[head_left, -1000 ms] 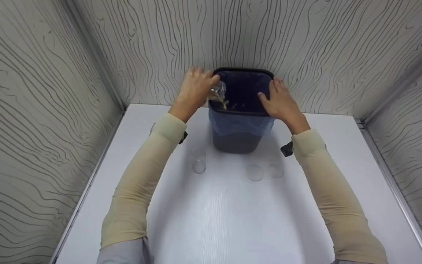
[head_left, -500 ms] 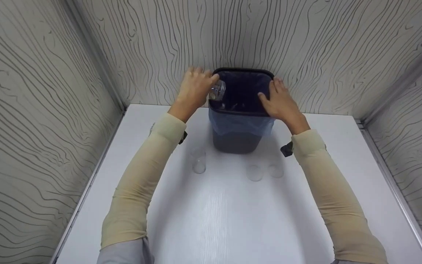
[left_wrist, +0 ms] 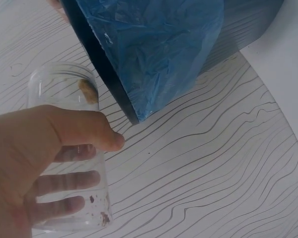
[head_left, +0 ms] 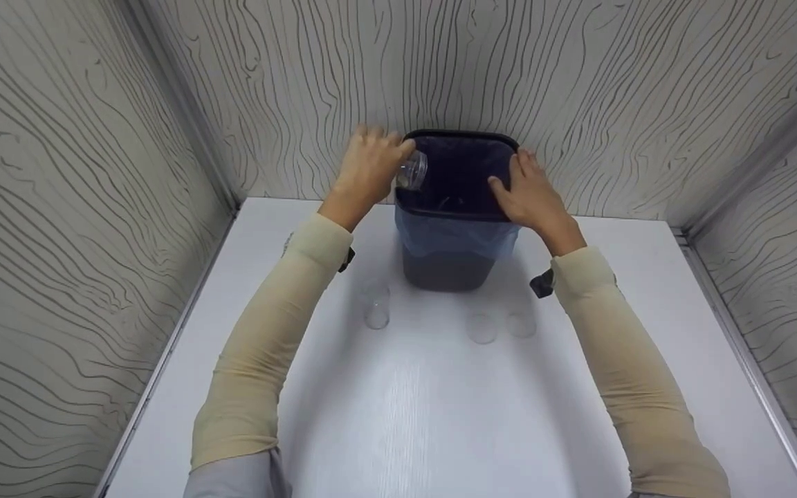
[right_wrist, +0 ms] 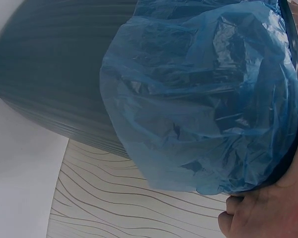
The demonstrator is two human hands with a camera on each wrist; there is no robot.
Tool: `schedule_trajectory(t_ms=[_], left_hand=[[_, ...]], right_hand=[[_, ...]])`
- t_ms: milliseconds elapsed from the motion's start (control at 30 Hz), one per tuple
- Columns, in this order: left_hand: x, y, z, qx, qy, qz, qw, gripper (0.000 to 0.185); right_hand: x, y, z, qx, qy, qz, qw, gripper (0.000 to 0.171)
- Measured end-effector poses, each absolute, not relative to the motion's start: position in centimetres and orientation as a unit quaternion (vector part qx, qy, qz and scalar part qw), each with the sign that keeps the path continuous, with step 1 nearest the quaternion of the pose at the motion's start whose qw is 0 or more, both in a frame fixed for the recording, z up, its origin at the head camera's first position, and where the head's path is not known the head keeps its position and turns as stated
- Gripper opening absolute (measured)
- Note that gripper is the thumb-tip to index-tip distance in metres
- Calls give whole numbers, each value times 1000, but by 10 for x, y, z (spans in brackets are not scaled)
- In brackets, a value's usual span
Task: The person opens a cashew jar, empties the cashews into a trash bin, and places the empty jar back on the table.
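Walls with a wavy wood-grain pattern close in a white table (head_left: 405, 415) on three sides. At the far end of the table stands a dark bin (head_left: 448, 266), lined with a blue bag (head_left: 454, 235) folded over its rim. The right hand (head_left: 530, 194) rests on the bin's right rim, fingers fairly straight and laid over the edge. The left hand (head_left: 369, 169) is curled around a clear cup (head_left: 411, 170), tipped on its side with its mouth over the bin's left rim; a brown crumb clings inside. Three more clear cups (head_left: 376, 306) stand on the table before the bin, one left, two right.
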State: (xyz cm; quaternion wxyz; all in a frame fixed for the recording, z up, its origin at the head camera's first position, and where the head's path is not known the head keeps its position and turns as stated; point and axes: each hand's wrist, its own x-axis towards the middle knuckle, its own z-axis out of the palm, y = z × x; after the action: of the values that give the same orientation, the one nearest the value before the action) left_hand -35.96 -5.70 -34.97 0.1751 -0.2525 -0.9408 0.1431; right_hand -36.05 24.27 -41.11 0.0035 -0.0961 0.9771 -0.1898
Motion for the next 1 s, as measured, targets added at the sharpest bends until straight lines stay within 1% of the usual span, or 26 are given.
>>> schedule_trajectory(t_ms=[167, 400, 767, 1000], left_hand=[[-360, -55, -349, -253, -940, 147, 175, 44], [-361, -54, -350, -256, -940, 150, 168, 41], [-361, -52, -347, -255, -937, 164, 171, 51], [-362, -50, -348, -260, -933, 173, 176, 51]], right_hand=[[-360, 242, -412, -96, 977, -190, -3, 82], [-358, 242, -412, -97, 976, -195, 3, 82], [-359, 242, -408, -90, 976, -196, 22, 90], [-360, 243, -410, -90, 976, -197, 14, 89]])
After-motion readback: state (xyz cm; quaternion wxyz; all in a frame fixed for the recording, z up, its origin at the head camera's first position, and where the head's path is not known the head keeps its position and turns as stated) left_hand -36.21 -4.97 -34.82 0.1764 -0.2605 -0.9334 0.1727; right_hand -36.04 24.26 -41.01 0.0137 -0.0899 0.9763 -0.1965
